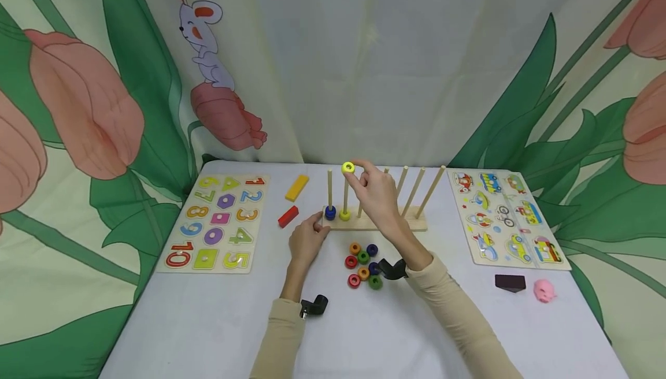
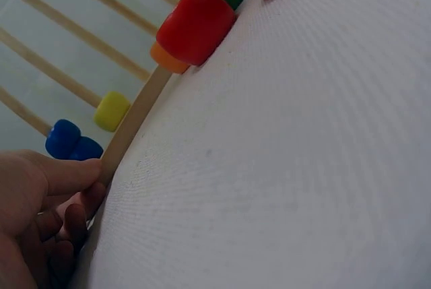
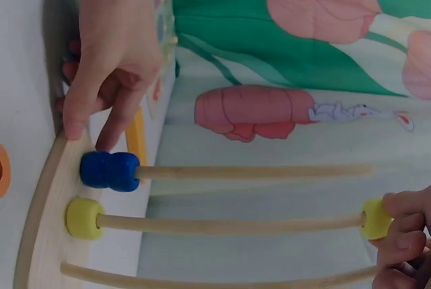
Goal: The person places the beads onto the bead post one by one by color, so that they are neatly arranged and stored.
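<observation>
In the head view we find the right hand point(image 1: 378, 195) raised over the wooden rack point(image 1: 366, 226), its grip narrow, pinching a yellow ring point(image 1: 345, 170) at the top of the second peg point(image 1: 346, 194), counting from 9 o'clock. There the ring hides the peg's tip; in the right wrist view alone we see the peg's end meeting the ring's hole. How far it enters, we cannot tell.

The left hand point(image 1: 306, 244) grips the rack's base at its 9 o'clock end. Two blue rings point(image 1: 330, 213) sit touching on the first peg, and a lower yellow ring point(image 1: 345, 215) rests at the second peg's foot.

Loose rings point(image 1: 363, 257) lie at 6 o'clock of the rack on the tabletop point(image 1: 208, 321); the left wrist view gives us red, orange and green ones up close. We log a number board point(image 1: 239, 186) at 9 o'clock, a vehicle board point(image 1: 499, 200) at 3 o'clock.
</observation>
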Tool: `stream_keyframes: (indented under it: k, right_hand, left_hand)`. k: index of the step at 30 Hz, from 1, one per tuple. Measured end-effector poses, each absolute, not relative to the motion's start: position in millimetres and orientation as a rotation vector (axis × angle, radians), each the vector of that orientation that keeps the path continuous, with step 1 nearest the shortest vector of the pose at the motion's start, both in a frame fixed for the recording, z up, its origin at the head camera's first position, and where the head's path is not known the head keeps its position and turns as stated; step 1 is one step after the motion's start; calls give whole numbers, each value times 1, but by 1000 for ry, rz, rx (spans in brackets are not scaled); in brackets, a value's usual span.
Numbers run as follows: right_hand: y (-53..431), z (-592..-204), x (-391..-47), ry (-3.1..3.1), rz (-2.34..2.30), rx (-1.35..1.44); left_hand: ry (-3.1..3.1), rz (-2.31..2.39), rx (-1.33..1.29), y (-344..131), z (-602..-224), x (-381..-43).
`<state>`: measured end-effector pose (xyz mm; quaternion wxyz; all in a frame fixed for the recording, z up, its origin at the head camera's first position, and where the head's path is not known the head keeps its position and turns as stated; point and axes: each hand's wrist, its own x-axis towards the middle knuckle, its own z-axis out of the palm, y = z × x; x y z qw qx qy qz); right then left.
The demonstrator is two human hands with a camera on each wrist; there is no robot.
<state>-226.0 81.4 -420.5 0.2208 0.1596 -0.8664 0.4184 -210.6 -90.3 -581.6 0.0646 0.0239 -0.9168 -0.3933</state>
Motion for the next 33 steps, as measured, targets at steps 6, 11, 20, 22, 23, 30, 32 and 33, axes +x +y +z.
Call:
stream_keyframes:
  k: [6,11,20,22,23,30,32,33]
  right_hand:
    - [87,-441,-213,-2292,1281,435]
    - [101,-487,-193,-2411,1401,347]
    - [134,-538,-161,-2848,1334,163]
    - [138,-542,-157,-2886,1314,156]
    - [139,-543,-156,-2903,1300,155]
    - [145,-550,-155,-2954,1266,151]
    - [146,-551,-155,-2946,1270,143]
    - [147,-551,-155,-2943,1268,137]
  left_hand:
    - [-2770,-1183,72,-90,-584,-212]
    - [-2781,-1184,91,-89,-583,-211]
    - [-2781,-1172,108,-92,-583,-212]
    - [-2782,-1169,113,-92,-583,-212]
    - [-2784,-1169,115,-93,-583,-212]
    - [-2781,-1174,116,-92,-584,-212]
    - [-2776,-1185,106,-91,-584,-211]
    - [-2775,-1191,102,-90,-584,-211]
